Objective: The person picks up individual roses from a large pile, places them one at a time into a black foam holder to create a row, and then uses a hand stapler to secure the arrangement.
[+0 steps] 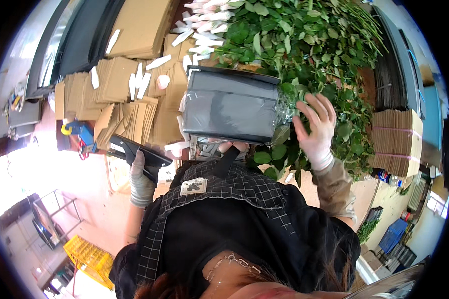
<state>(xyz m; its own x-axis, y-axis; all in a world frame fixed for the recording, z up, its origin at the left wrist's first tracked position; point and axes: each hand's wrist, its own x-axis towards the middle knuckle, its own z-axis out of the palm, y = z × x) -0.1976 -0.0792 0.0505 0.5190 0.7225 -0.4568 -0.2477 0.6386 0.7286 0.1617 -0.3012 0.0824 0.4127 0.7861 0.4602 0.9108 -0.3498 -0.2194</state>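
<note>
My left hand (143, 180), in a pale glove or wrap, grips a black stapler (122, 145) off the left side of the worktable. In front of my chest lies a dark grey wrapped bundle (229, 107) with clear plastic over it. Green leaves stick out of its right end. My right hand (318, 128), also gloved, is raised beside that end, fingers spread and holding nothing. Behind and under it spreads a thick heap of leafy stems (304, 45). White-wrapped flower heads (204, 22) are gathered at the far middle.
Stacks of brown cardboard (139, 30) and smaller cardboard pieces (119, 74) fill the left of the table, with white paper strips (158, 62) on them. Tied cardboard (395, 142) stands at the right. A blue tool with yellow tape (80, 130) sits at the left edge. A yellow crate (90, 261) is on the floor.
</note>
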